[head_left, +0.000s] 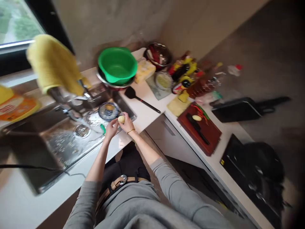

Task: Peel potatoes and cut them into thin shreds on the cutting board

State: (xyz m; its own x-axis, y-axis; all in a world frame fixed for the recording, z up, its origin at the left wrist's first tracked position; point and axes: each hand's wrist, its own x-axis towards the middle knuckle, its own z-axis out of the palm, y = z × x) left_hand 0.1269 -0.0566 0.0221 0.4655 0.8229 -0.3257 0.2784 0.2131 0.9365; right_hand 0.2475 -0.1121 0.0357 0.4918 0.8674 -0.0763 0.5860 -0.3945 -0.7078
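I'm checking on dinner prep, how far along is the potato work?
Done: one peeled potato lies on the red cutting board by the knife. In hand: left hand and right hand hold another potato over the sink. Left: nothing looks sliced yet.

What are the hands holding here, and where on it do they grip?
A small pale potato, held over the sink: right hand grips its right side, left hand fingertips touch its left end.
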